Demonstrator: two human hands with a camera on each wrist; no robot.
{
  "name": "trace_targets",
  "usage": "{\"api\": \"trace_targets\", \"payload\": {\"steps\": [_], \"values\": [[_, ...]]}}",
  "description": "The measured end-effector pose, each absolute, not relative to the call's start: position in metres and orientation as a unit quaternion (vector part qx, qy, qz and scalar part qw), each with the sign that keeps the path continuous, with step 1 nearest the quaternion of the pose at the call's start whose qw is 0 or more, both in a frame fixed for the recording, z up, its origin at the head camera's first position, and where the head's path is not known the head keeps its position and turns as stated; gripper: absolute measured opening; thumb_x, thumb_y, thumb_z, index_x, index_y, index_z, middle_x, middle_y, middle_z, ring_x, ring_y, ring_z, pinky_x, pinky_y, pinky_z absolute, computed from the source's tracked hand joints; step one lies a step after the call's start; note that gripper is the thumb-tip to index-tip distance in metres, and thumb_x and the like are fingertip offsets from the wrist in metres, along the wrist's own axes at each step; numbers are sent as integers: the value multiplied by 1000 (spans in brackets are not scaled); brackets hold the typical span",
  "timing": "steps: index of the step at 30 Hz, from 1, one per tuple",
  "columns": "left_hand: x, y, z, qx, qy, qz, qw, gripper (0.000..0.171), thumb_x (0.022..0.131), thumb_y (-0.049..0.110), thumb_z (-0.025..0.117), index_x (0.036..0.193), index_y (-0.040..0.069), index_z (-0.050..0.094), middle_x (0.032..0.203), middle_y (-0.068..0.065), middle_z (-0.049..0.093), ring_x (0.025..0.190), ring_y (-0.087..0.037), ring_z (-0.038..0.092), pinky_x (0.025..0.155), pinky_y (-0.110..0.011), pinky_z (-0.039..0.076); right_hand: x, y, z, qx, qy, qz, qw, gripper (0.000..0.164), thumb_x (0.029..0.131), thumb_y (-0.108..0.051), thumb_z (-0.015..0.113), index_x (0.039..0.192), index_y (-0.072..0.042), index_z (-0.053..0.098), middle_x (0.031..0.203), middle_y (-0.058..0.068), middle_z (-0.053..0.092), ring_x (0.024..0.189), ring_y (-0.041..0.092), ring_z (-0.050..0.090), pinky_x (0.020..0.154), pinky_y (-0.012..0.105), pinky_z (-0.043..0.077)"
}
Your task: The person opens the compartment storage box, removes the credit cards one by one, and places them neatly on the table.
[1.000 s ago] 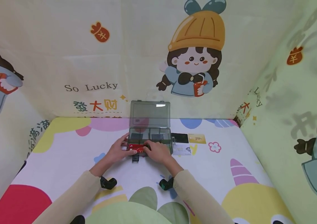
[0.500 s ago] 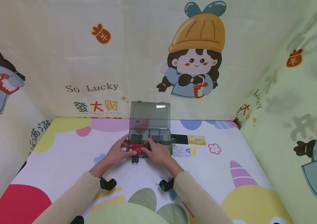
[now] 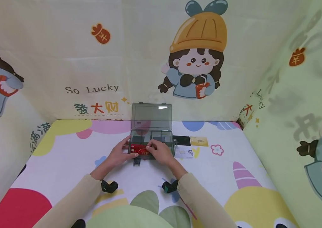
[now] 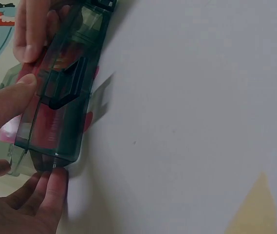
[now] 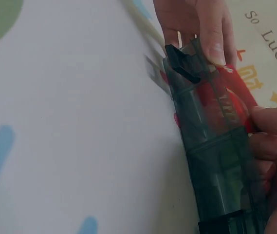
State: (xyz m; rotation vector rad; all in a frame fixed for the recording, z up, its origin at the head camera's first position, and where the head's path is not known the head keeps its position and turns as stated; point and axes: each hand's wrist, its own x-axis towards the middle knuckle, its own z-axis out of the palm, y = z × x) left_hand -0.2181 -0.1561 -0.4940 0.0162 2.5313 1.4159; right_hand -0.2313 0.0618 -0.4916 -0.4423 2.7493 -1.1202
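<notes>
A translucent grey divided storage box (image 3: 151, 117) stands with its lid raised. In its front left compartment a red card lettered "VIP" (image 3: 139, 149) stands tilted, its upper part above the front rim. My right hand (image 3: 161, 152) pinches the card's right end between thumb and fingers; the right wrist view shows the thumb on the card (image 5: 240, 95). My left hand (image 3: 120, 153) grips the box's left end, its thumb at the front rim by the card and its other fingers around the side. A dark latch (image 4: 65, 87) hangs open at the box's front.
Right of the box lie a black card (image 3: 182, 140), a gold card (image 3: 199, 141) and a silvery white card (image 3: 184, 152). Dark flat pieces (image 3: 138, 139) sit in the box's rear compartments. The patterned cloth wall (image 3: 146, 72) rises behind the table.
My right fingers have shifted on the red card's right end, and more of its face and "VIP" lettering now shows. The left hand and the box have stayed in place.
</notes>
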Motion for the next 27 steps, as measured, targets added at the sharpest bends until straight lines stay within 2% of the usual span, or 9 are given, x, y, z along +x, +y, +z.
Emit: {"api": "trace_targets", "payload": {"steps": [7,13,18,24,27], "values": [[-219,-154,-493,-4,868,481,122,93,82,33,77,155,22,20,146,-16,42,133,-36,43,96,-46,54,-231,69,-486,-130,860,-492,42,16,99,-30,55,100,-14,61,88,5,61,79,15,52,66,24,44],[-219,-153,-492,-3,867,483,125,92,82,29,77,155,22,21,145,-16,43,130,-35,44,96,-46,54,-233,84,-479,-88,827,-555,38,21,98,-29,57,105,-10,61,101,13,66,74,17,57,63,22,51],[-219,-153,-493,2,868,482,121,92,82,29,78,155,21,22,143,-16,44,129,-35,45,97,-47,53,-237,98,-472,-55,817,-573,16,22,97,-27,59,106,-8,62,102,16,67,69,15,58,63,25,53],[-220,-154,-493,8,865,487,119,93,81,28,78,155,20,22,142,-15,45,128,-34,47,98,-48,52,-236,118,-459,-36,804,-593,3,21,96,-23,61,106,-5,64,105,19,68,71,15,57,67,33,57],[-220,-154,-494,9,864,489,120,92,81,28,78,154,21,22,142,-15,46,127,-33,47,98,-48,52,-236,128,-455,-23,804,-594,2,23,95,-23,62,108,-4,65,109,19,68,78,17,59,68,28,56]]}}
